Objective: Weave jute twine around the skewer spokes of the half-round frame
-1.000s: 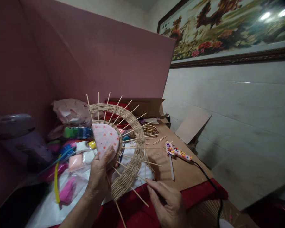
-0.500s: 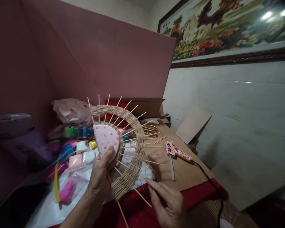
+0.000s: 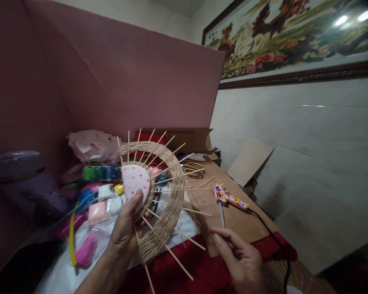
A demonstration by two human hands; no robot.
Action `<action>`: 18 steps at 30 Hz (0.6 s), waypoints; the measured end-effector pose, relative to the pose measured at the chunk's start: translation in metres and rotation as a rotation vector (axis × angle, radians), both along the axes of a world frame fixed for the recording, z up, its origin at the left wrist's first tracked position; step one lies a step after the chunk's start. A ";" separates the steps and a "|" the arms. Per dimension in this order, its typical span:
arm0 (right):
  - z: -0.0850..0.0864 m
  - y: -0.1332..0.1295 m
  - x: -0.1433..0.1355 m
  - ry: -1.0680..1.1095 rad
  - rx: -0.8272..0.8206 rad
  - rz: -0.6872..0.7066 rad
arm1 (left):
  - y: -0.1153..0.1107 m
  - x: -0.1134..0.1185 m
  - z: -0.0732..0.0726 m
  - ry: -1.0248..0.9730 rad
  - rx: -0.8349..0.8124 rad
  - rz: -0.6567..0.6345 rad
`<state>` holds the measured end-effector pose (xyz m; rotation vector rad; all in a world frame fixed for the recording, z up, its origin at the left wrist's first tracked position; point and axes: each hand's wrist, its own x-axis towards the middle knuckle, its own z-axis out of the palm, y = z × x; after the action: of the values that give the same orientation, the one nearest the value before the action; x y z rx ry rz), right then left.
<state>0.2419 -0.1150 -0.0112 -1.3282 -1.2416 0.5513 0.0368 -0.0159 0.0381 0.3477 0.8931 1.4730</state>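
A half-round woven piece [image 3: 175, 192] has a broad band of brown twine wound through thin wooden sticks that fan outward. At its centre is a pale pink dotted half-disc [image 3: 136, 179]. My left hand [image 3: 125, 228] grips the piece at the lower part of this centre, thumb on the front. My right hand [image 3: 241, 257] is to the right of the piece, thumb and forefinger pinched together. A thin strand seems to run from those fingertips toward the band, though it is faint.
A flowered glue gun [image 3: 231, 198] with a black cord lies on the brown board [image 3: 248, 228]. Bags of coloured clay [image 3: 98, 210] lie at left. A pink crumpled bag [image 3: 93, 145] stands behind. A cardboard sheet [image 3: 250, 161] leans by the wall; loose sticks lie behind the piece.
My right hand has moved right, away from the woven band. The piece in my left hand has shifted slightly left and down, and tilted a little.
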 end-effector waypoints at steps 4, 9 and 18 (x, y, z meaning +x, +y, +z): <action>0.004 0.000 0.011 0.028 -0.027 -0.067 | -0.001 -0.001 -0.001 0.010 -0.016 -0.014; 0.018 -0.003 0.015 0.037 -0.034 -0.123 | -0.001 -0.001 -0.002 0.035 -0.003 -0.016; 0.008 0.000 0.013 0.065 -0.042 -0.044 | -0.002 0.000 0.002 0.021 0.000 -0.027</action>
<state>0.2551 -0.1146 -0.0028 -1.3590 -1.1502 0.5875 0.0368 -0.0179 0.0398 0.3745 0.9014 1.4472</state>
